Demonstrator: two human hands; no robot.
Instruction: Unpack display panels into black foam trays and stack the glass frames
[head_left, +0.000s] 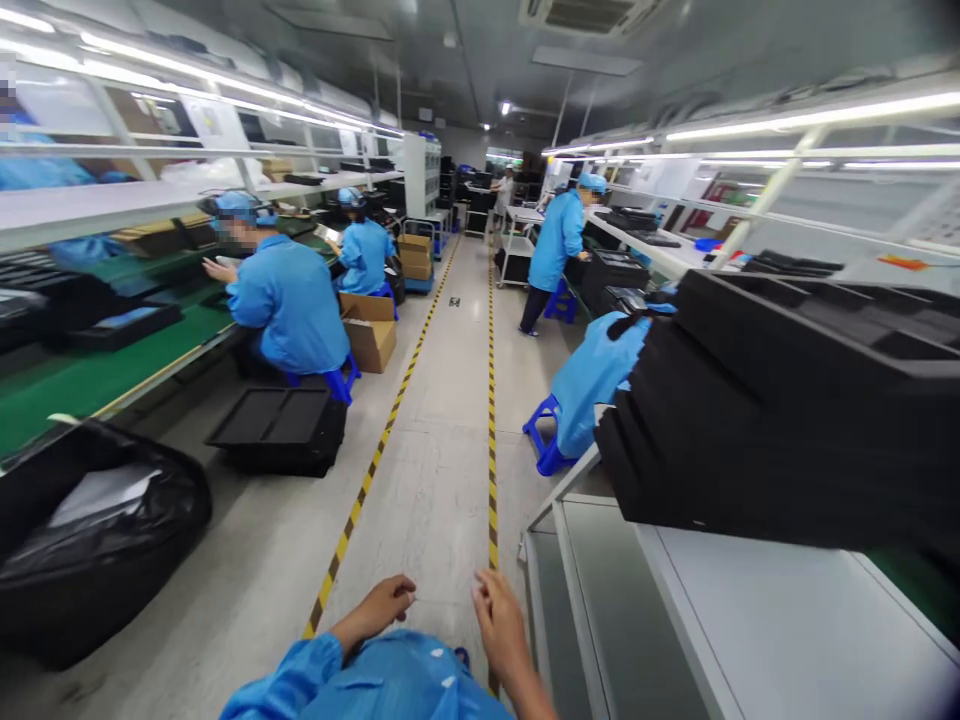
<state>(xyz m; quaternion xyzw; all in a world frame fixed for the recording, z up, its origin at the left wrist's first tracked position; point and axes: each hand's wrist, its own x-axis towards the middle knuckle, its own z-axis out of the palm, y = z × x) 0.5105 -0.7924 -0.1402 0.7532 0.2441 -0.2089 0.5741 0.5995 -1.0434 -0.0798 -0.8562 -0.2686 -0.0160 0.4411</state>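
Note:
My left hand (384, 603) is low in the picture above my blue-clad lap, its fingers curled in, and I see nothing in it. My right hand (498, 618) is close beside it, fingers bent and held together, also with nothing visible in it. The two hands nearly meet over the grey floor. A white workbench (765, 610) starts just to the right of my right hand. On it lies a tall stack of black foam trays (787, 400).
An aisle marked with yellow-black tape (491, 420) runs ahead. People in blue coats sit at a green bench (90, 380) on the left, one stands at the right. A black bag (97, 540), a black tray stack (281, 430) and cardboard boxes (369, 335) sit on the floor.

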